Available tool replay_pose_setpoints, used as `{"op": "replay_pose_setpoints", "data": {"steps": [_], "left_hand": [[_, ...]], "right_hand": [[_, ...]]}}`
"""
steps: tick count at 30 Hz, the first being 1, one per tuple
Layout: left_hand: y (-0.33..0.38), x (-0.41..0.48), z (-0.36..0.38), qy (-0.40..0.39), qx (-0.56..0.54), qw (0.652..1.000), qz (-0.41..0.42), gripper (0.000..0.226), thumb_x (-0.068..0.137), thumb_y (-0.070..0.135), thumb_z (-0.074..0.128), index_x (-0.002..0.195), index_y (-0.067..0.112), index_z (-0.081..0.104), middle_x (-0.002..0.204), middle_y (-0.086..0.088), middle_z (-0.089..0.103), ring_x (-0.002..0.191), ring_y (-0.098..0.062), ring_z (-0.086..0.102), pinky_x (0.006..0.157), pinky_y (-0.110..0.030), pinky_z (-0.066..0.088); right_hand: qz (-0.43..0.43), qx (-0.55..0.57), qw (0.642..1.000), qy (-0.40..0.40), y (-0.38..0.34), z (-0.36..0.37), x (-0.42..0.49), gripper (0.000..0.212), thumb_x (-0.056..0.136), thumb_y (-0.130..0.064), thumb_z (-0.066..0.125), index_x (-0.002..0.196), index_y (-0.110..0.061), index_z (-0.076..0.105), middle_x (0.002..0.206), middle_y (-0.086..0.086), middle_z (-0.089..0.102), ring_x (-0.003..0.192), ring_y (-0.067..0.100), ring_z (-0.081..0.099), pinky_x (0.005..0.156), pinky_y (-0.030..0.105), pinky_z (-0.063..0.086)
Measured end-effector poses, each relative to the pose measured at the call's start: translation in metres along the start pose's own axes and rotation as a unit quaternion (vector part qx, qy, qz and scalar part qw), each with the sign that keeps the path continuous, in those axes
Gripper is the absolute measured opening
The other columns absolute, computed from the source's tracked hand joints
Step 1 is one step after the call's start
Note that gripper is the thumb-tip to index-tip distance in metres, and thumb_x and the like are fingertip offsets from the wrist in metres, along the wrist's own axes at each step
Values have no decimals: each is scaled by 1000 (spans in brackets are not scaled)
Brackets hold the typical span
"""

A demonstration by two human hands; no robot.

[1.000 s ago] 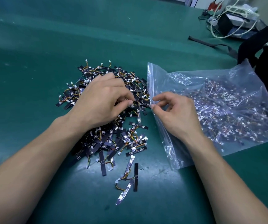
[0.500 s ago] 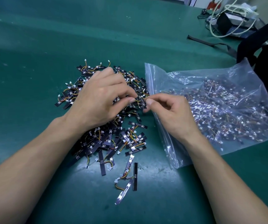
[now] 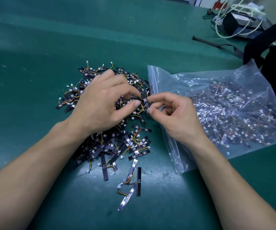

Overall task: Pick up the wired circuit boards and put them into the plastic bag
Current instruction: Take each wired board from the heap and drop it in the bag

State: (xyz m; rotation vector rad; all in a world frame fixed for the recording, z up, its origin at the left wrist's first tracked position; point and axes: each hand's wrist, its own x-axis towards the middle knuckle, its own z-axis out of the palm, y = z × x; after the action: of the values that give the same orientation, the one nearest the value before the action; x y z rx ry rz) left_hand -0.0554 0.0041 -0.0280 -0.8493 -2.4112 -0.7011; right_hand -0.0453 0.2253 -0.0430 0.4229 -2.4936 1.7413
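A pile of black strip circuit boards with orange wires (image 3: 110, 146) lies on the green mat (image 3: 34, 72). Our left hand (image 3: 100, 103) curls over it; whether it grips, we cannot tell. Our right hand (image 3: 177, 118) pinches one board (image 3: 144, 99) at the pile's 3 o'clock, beside the clear plastic bag (image 3: 157, 80) holding more boards.

Small black strip-shaped wired circuit boards (image 3: 110, 146), trailing orange-yellow wires and white connectors, are lying in a loose pile. Just to their right, the clear plastic bag (image 3: 167, 77) is lying flat, holding many more, its mouth facing the pile.
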Motion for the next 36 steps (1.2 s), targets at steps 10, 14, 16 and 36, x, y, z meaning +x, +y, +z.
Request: {"op": "replay_pose_setpoints", "data": {"steps": [10, 14, 16, 36], "left_hand": [[-1, -1, 4, -52, -24, 998, 18, 19, 96, 33, 64, 97, 18, 77, 86, 5, 66, 78, -22, 48, 74, -43, 46], [0, -2, 5, -53, -43, 998, 18, 17, 95, 28, 66, 91, 15, 76, 82, 3, 67, 75, -22, 47, 72, -43, 45], [1, -2, 4, -40, -52, 998, 19, 16, 95, 24, 67, 89, 12, 76, 81, 1, 68, 74, -22, 48, 71, -40, 44], [-1, -3, 4, -11, -69, 997, 21, 9, 90, 20, 73, 91, 12, 78, 81, 2, 69, 73, -24, 52, 71, -41, 45]], "right_hand": [[-88, -71, 994, 2, 0, 1, -2, 19, 83, -14, 74, 93, -30, 79, 74, -18, 66, 49, 5, 41, 52, 15, 34], [-96, -86, 992, 5, 0, 1, -3, 16, 83, -14, 74, 93, -26, 80, 76, -17, 67, 48, 6, 42, 52, 15, 35], [-102, -91, 991, 11, -2, 1, -3, 15, 82, -17, 75, 94, -25, 79, 79, -14, 68, 47, 7, 42, 53, 14, 35], [-126, -122, 984, 37, -3, 0, -3, 1, 83, -18, 78, 84, -18, 79, 69, -24, 61, 54, 5, 51, 56, 11, 34]]}}
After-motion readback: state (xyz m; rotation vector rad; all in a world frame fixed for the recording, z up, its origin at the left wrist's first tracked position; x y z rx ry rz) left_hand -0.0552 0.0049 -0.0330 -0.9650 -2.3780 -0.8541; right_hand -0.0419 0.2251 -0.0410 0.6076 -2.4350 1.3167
